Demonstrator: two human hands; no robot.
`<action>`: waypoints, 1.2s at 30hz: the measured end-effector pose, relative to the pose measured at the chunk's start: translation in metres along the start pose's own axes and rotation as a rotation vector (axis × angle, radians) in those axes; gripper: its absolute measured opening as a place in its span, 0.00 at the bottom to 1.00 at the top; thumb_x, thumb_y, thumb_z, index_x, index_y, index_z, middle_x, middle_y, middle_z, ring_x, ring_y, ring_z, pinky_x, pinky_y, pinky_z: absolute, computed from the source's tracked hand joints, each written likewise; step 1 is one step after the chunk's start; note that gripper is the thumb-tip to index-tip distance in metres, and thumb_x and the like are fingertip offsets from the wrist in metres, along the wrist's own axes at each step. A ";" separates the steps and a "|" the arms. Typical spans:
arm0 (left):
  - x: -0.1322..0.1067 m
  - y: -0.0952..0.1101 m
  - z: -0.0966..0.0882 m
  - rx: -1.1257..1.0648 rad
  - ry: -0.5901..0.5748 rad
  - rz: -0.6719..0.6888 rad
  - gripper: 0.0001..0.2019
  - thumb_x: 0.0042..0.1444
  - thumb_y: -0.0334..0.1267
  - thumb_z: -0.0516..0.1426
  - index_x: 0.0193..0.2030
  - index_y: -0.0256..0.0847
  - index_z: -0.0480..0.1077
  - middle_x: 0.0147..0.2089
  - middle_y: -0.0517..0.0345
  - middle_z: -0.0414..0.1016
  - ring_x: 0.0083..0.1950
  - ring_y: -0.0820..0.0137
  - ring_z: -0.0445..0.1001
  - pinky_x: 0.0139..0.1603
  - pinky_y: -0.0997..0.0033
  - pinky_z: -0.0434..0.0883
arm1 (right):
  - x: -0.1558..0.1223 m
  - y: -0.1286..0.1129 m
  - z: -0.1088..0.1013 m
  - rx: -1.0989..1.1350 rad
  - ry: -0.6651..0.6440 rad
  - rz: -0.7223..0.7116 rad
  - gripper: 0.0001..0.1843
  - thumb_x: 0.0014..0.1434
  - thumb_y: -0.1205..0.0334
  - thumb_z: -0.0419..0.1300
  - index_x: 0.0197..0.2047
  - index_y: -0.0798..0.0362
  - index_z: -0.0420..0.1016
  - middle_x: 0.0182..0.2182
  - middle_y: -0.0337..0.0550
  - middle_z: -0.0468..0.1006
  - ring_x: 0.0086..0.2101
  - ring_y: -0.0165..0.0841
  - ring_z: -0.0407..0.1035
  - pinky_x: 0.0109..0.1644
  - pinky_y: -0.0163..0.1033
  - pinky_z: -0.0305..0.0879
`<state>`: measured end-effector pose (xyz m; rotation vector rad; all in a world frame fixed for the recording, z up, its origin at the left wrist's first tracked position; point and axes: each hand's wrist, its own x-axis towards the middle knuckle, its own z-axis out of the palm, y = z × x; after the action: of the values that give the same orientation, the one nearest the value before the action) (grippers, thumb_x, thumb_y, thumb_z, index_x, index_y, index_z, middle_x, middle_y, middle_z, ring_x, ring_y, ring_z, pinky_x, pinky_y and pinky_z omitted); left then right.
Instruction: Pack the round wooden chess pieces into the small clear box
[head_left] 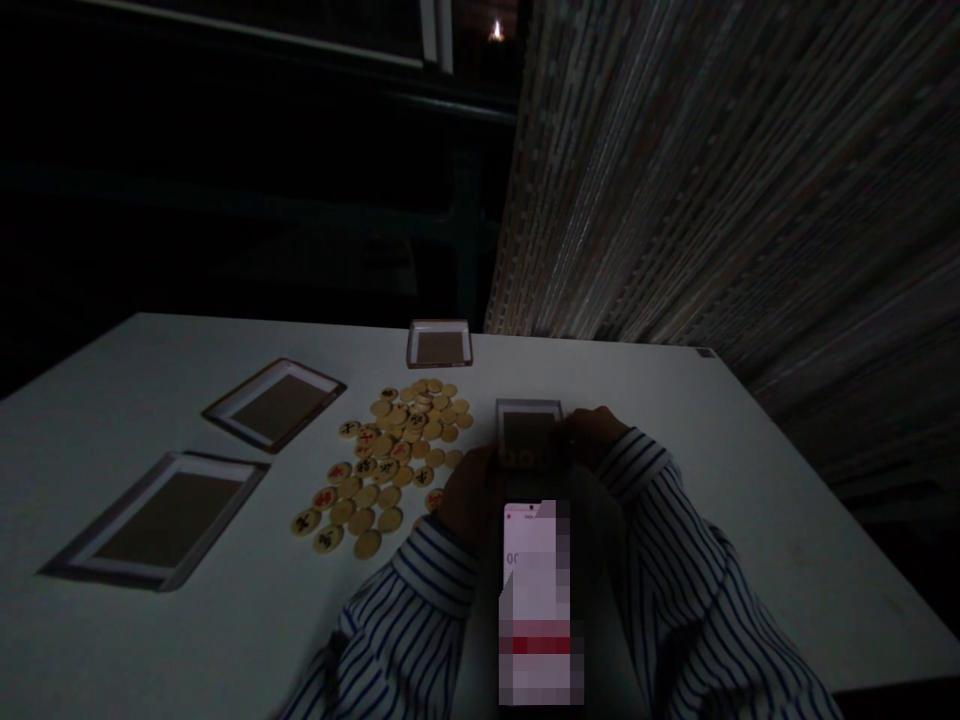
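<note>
In the dim light, both my hands are at a small shallow tray (529, 404) on the white table. My left hand (471, 492) is closed at its near left side, mostly in shadow. On the opposite side, my right hand (596, 434) curls its fingers over the tray's right edge. A few round pieces (525, 458) show faintly at the tray's near end. Left of my hands lies a loose pile of round wooden Chinese chess pieces (397, 445), some face up with red or black characters. A phone (529, 570) with a lit, partly blurred screen is between my forearms.
More shallow trays sit around the pile: a grey-rimmed one (169, 520) at the near left, a brown-rimmed one (279, 402) behind it, and another (440, 346) at the far edge. The white table (720, 500) ends against a striped curtain (675, 170).
</note>
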<state>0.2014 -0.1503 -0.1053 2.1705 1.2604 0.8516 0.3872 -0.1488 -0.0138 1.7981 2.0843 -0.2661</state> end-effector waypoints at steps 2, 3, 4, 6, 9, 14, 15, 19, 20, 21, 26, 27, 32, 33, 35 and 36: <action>0.000 0.000 0.000 -0.008 0.002 -0.003 0.16 0.50 0.35 0.52 0.48 0.38 0.65 0.43 0.50 0.72 0.43 0.65 0.71 0.42 0.64 0.70 | -0.001 0.000 -0.001 -0.014 0.011 -0.002 0.13 0.52 0.62 0.49 0.37 0.48 0.74 0.37 0.44 0.75 0.38 0.36 0.68 0.38 0.41 0.59; -0.001 0.000 0.001 -0.009 0.002 -0.002 0.16 0.50 0.35 0.52 0.48 0.38 0.65 0.43 0.51 0.72 0.43 0.65 0.71 0.42 0.64 0.70 | -0.002 0.000 -0.002 -0.016 0.024 -0.007 0.13 0.52 0.62 0.49 0.38 0.48 0.73 0.37 0.44 0.75 0.38 0.36 0.68 0.37 0.40 0.59; -0.001 0.000 0.001 -0.010 0.003 -0.001 0.16 0.50 0.35 0.52 0.47 0.39 0.65 0.43 0.51 0.72 0.43 0.65 0.71 0.42 0.64 0.70 | -0.003 0.000 -0.003 -0.017 0.038 -0.012 0.13 0.52 0.62 0.49 0.38 0.48 0.73 0.37 0.44 0.76 0.37 0.36 0.68 0.37 0.40 0.59; -0.001 -0.001 0.001 -0.007 0.012 0.001 0.16 0.50 0.34 0.52 0.47 0.39 0.65 0.42 0.52 0.72 0.42 0.65 0.71 0.41 0.64 0.70 | -0.005 0.001 -0.004 -0.022 0.065 -0.026 0.13 0.52 0.63 0.49 0.38 0.48 0.73 0.37 0.44 0.76 0.37 0.36 0.68 0.37 0.39 0.59; -0.001 -0.001 0.001 0.001 0.014 0.027 0.16 0.49 0.33 0.52 0.47 0.40 0.65 0.42 0.52 0.73 0.42 0.65 0.71 0.42 0.64 0.70 | -0.006 0.002 -0.003 -0.041 0.099 -0.028 0.13 0.52 0.63 0.50 0.39 0.48 0.73 0.36 0.45 0.76 0.37 0.36 0.68 0.36 0.39 0.58; -0.002 0.001 -0.002 0.040 0.033 0.047 0.17 0.48 0.33 0.53 0.47 0.37 0.65 0.42 0.50 0.72 0.42 0.64 0.71 0.42 0.63 0.71 | -0.009 0.004 -0.003 0.002 0.226 -0.009 0.14 0.55 0.60 0.49 0.42 0.46 0.71 0.35 0.45 0.75 0.37 0.36 0.68 0.39 0.40 0.57; -0.002 0.002 -0.002 0.050 0.048 0.054 0.17 0.48 0.32 0.52 0.46 0.37 0.66 0.42 0.50 0.73 0.42 0.64 0.71 0.42 0.63 0.71 | -0.010 0.003 -0.005 0.010 0.251 -0.010 0.14 0.55 0.61 0.48 0.42 0.47 0.71 0.35 0.45 0.76 0.37 0.35 0.68 0.39 0.40 0.57; -0.004 0.007 -0.003 0.056 0.121 0.067 0.13 0.50 0.33 0.51 0.43 0.38 0.67 0.40 0.52 0.73 0.40 0.66 0.72 0.39 0.66 0.71 | -0.017 -0.001 -0.012 0.033 0.327 -0.014 0.13 0.55 0.62 0.49 0.41 0.48 0.71 0.35 0.44 0.76 0.37 0.35 0.68 0.39 0.39 0.57; -0.004 0.007 -0.003 0.056 0.133 0.056 0.12 0.50 0.33 0.51 0.42 0.38 0.67 0.39 0.52 0.73 0.39 0.66 0.72 0.38 0.67 0.71 | -0.019 -0.002 -0.014 0.038 0.345 -0.017 0.13 0.55 0.62 0.49 0.41 0.49 0.71 0.34 0.44 0.76 0.37 0.35 0.67 0.39 0.39 0.57; -0.004 0.008 -0.003 0.059 0.143 0.039 0.11 0.50 0.34 0.51 0.41 0.38 0.68 0.37 0.52 0.73 0.38 0.67 0.72 0.37 0.68 0.71 | -0.021 -0.003 -0.015 0.044 0.364 -0.022 0.12 0.55 0.62 0.49 0.40 0.49 0.71 0.34 0.43 0.76 0.37 0.35 0.67 0.39 0.39 0.56; -0.003 0.007 -0.009 0.031 0.175 -0.018 0.08 0.50 0.36 0.51 0.36 0.38 0.68 0.35 0.55 0.72 0.34 0.71 0.72 0.34 0.71 0.71 | -0.028 -0.007 -0.020 0.079 0.433 -0.036 0.12 0.55 0.62 0.49 0.39 0.50 0.71 0.36 0.41 0.76 0.39 0.34 0.67 0.40 0.39 0.56; -0.003 0.007 -0.011 0.014 0.175 -0.003 0.07 0.50 0.35 0.51 0.35 0.38 0.67 0.34 0.55 0.72 0.34 0.71 0.71 0.34 0.71 0.71 | -0.029 -0.008 -0.021 0.085 0.441 -0.032 0.12 0.56 0.62 0.49 0.39 0.50 0.71 0.36 0.42 0.76 0.39 0.34 0.66 0.41 0.39 0.56; -0.005 0.006 -0.020 -0.037 0.220 0.062 0.06 0.50 0.35 0.51 0.34 0.39 0.67 0.37 0.55 0.72 0.37 0.71 0.71 0.36 0.71 0.71 | -0.034 -0.012 -0.023 0.115 0.462 -0.019 0.13 0.57 0.61 0.48 0.41 0.51 0.71 0.38 0.42 0.76 0.40 0.32 0.66 0.42 0.38 0.56; -0.007 0.006 -0.023 -0.029 0.234 0.068 0.06 0.50 0.35 0.52 0.35 0.39 0.67 0.37 0.54 0.72 0.38 0.71 0.71 0.38 0.70 0.70 | -0.035 -0.013 -0.022 0.119 0.468 -0.020 0.13 0.57 0.61 0.48 0.41 0.51 0.71 0.38 0.42 0.76 0.40 0.32 0.66 0.43 0.38 0.56; -0.011 0.005 -0.029 0.004 0.232 0.079 0.08 0.51 0.37 0.52 0.36 0.39 0.67 0.39 0.53 0.72 0.41 0.68 0.70 0.42 0.67 0.70 | -0.035 -0.015 -0.020 0.127 0.485 -0.021 0.13 0.57 0.61 0.48 0.42 0.51 0.71 0.39 0.42 0.76 0.40 0.32 0.66 0.43 0.38 0.56; -0.013 0.005 -0.033 0.027 0.218 0.085 0.08 0.50 0.37 0.52 0.37 0.39 0.67 0.40 0.52 0.71 0.42 0.67 0.70 0.43 0.65 0.69 | -0.035 -0.016 -0.019 0.131 0.492 -0.023 0.14 0.57 0.61 0.48 0.43 0.51 0.70 0.39 0.42 0.76 0.41 0.32 0.66 0.44 0.38 0.56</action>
<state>0.1756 -0.1611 -0.0834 2.2132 1.2946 1.1377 0.3724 -0.1758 0.0159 2.0810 2.4637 0.0445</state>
